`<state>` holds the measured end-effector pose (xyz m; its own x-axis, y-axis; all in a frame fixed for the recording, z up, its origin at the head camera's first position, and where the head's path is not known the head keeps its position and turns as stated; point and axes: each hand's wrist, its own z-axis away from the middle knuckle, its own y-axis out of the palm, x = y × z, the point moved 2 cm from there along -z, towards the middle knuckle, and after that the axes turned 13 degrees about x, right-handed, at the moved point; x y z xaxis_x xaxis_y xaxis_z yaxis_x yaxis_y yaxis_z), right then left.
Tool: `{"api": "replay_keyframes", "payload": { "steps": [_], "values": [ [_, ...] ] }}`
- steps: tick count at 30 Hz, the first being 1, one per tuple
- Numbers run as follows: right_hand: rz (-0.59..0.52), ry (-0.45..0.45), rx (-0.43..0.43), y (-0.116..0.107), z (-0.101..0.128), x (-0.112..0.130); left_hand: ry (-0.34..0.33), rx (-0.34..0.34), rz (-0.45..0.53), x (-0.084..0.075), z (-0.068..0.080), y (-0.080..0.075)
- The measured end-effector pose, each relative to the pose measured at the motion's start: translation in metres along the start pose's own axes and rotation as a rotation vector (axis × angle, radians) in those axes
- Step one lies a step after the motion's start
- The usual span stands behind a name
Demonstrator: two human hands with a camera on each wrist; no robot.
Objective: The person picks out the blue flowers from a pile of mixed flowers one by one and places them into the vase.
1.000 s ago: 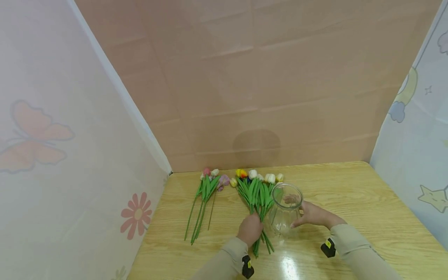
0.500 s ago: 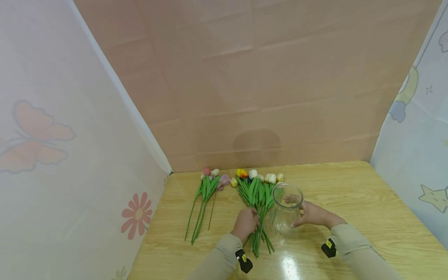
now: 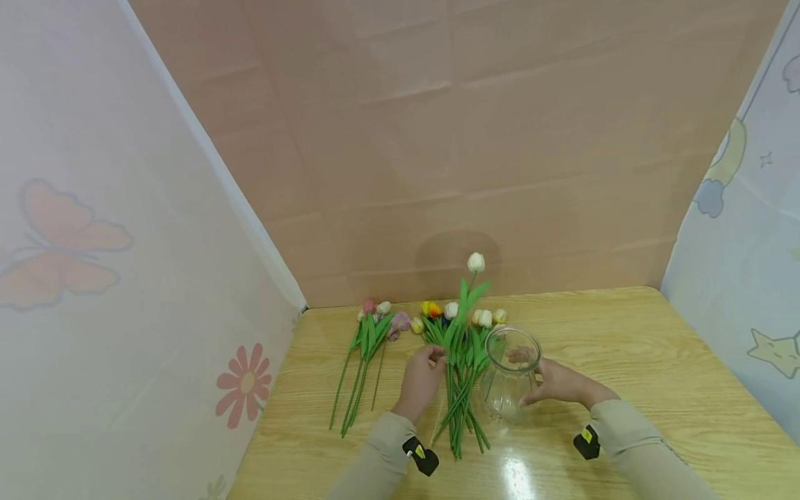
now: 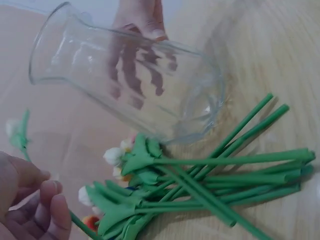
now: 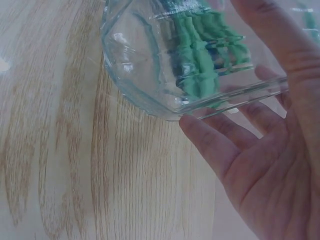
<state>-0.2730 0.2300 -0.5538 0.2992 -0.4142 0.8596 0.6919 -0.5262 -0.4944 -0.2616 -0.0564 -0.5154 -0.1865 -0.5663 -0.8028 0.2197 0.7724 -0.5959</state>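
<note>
In the head view my left hand (image 3: pixel 421 380) pinches the stem of a white tulip (image 3: pixel 476 262), its bloom raised above the other flowers. The left wrist view shows that green stem passing between thumb and fingers of the left hand (image 4: pixel 32 200). Beneath it lies a bunch of artificial tulips (image 4: pixel 235 170) with crossed green stems and white, yellow and orange blooms. Just right of the bunch stands a clear glass vase (image 3: pixel 507 396), upright. My right hand (image 3: pixel 559 382) holds its side, thumb in front and fingers behind. Through the glass (image 5: pixel 135 65), green leaves appear distorted in the right wrist view.
Further left on the wooden table (image 3: pixel 600 333) lies a smaller group of flowers (image 3: pixel 365 347) with pink and white blooms, beside a purple flower (image 3: pixel 400 321). A tan backdrop (image 3: pixel 375 173) rises behind the table. Patterned cloth walls (image 3: pixel 156 278) flank both sides.
My left hand has moved left and away from me, drawing a white tulip up out of the bunch. The right hand and vase have stayed in place.
</note>
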Motion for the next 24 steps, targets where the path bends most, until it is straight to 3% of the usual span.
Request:
{"api": "replay_keyframes", "payload": {
  "steps": [5, 9, 14, 19, 24],
  "values": [
    [0.003, 0.003, -0.002, -0.001, 0.001, 0.001, 0.052, -0.152, 0.058, 0.005, 0.001, -0.022],
    [0.003, 0.0, -0.004, 0.0, 0.001, 0.0, 0.119, -0.319, 0.022, 0.014, 0.001, -0.045],
    [0.016, -0.015, -0.01, 0.0, -0.001, -0.003, 0.084, -0.514, -0.041, 0.034, 0.003, -0.082],
    [0.024, -0.02, -0.01, 0.001, -0.002, -0.004, -0.013, -0.582, -0.105, 0.063, 0.011, -0.112],
    [0.025, -0.016, -0.009, 0.001, -0.001, -0.004, -0.119, -0.553, -0.199, 0.095, 0.023, -0.123]
  ]
}}
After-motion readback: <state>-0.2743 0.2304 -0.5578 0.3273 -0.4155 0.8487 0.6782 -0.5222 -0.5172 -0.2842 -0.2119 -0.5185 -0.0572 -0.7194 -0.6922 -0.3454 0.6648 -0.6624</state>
